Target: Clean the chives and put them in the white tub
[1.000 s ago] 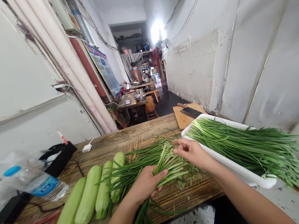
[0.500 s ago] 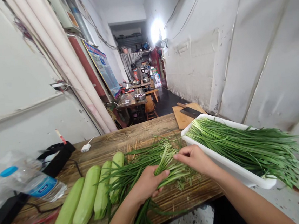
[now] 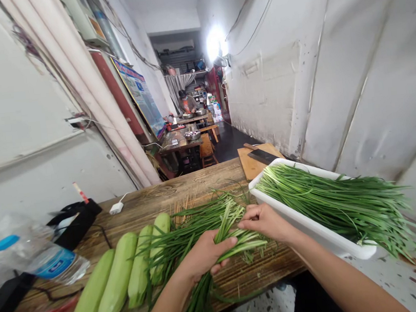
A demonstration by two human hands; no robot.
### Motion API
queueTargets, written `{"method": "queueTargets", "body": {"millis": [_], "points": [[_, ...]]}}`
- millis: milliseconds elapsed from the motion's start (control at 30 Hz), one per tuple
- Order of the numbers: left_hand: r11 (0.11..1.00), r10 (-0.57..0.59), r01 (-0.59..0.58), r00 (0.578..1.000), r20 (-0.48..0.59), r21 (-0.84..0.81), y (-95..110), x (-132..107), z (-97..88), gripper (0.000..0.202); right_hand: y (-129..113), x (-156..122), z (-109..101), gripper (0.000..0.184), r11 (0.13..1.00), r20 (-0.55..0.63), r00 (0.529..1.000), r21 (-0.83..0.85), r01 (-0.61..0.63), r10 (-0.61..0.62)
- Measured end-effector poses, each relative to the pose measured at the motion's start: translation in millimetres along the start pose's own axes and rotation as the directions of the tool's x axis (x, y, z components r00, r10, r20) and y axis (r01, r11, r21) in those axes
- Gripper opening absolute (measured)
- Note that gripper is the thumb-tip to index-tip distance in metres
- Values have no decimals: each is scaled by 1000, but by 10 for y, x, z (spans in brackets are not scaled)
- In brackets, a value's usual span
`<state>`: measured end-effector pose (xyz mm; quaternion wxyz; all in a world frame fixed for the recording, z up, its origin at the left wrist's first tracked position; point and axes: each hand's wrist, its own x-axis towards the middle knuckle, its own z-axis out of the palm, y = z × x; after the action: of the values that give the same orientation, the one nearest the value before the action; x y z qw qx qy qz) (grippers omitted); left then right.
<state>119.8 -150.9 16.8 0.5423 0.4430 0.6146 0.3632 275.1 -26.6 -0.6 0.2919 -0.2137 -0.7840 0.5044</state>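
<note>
My left hand (image 3: 207, 255) is closed around a bunch of garlic chives (image 3: 248, 243). Their pale stem ends point right, past my thumb, and the green leaves trail down over the table's near edge. Thumb and fingers of my right hand (image 3: 266, 223) are pinched together at the pale stems, just right of my left hand. The exact strand between those fingertips is partly hidden. Beneath and behind both hands, more loose chives (image 3: 191, 231) lie on the wooden table (image 3: 227, 171), with trimmed bits (image 3: 254, 255) scattered by the stem ends.
Several pale green zucchini (image 3: 115, 280) lie left of the chives, near thin wooden skewers (image 3: 185, 207). A white tub (image 3: 306, 220) heaped with chives stands right. Behind it a cleaver (image 3: 263, 156) rests on a cutting board (image 3: 247, 164). A water bottle (image 3: 52, 261) is far left; a person (image 3: 185, 104) works in the background.
My right hand has come slightly closer to the stems, its fingertips now against them. The left hand keeps its hold on the bunch. The whole view has shifted a little.
</note>
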Motion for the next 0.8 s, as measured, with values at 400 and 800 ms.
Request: {"method": "queueTargets", "body": {"millis": [400,800], "points": [[999,30,-26,993,-118,37,-71,-7,-35,56,11,-56,-282,47,988,-217,964,40,-151,156],[989,79,-61,987,-137,134,-65,18,31,52,-158,74,-102,40,976,23,993,182,-117,115]]}}
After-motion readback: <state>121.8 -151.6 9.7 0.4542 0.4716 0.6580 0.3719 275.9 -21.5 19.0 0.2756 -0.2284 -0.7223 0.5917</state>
